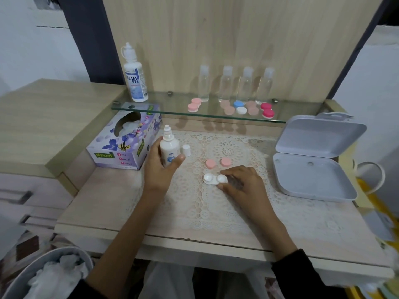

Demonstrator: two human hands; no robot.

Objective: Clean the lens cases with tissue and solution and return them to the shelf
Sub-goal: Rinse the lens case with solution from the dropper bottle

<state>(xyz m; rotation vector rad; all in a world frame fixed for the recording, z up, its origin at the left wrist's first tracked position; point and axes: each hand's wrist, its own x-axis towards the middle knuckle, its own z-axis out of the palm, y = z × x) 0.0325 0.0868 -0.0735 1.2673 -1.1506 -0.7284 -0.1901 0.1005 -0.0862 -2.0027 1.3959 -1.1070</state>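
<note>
Solution bottles, two: one large solution bottle [135, 79] on the glass shelf [172, 109] and one small solution bottle [169, 146], plus one loose white cap [186, 150]. Clear bottles [204, 84]: four, in a row. Closed lens cases on the shelf, five — one pale pink case [193, 105], two peach cases [228, 107], one blue-and-white case [240, 107], one deep pink case [267, 110]. Open white case [212, 179]: one. Loose pink lids [210, 164]: two. Tissue box [125, 145]: one. Hinged white box [313, 175]: one, open. Lace mat [226, 201]: one. Bin [64, 250] of crumpled tissue: one.
</note>
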